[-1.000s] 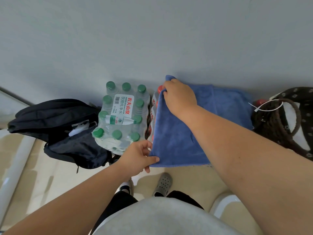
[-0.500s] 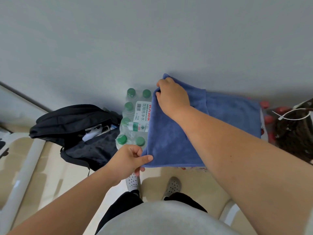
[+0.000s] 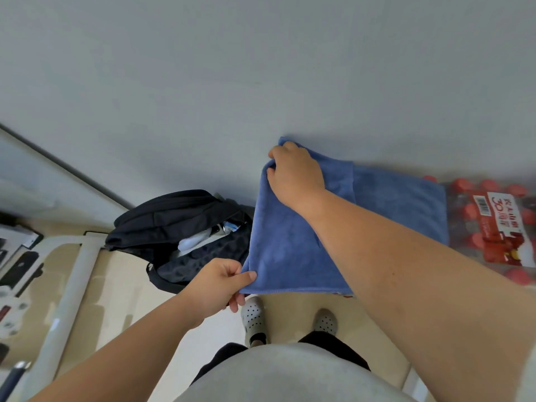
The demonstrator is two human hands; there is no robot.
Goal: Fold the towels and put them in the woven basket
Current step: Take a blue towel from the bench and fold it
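Green-capped bottles gone from view since half second ago; red-capped bottle pack (image 3: pixel 493 227) now exposed at 3 o'clock of blue towel (image 3: pixel 290 250). Towel lies spread by wall (image 3: pixel 261 68), covering pack's left part. Left grip (image 3: pixel 220 281) pinches near-left corner (thumb on top). Right grip (image 3: pixel 294 175) curls round far-left corner, at 12 o'clock. Black backpack (image 3: pixel 179 224) on floor (image 3: pixel 121 285) at 9 o'clock.

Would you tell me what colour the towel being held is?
Plain blue; the towel shows best in the head view.
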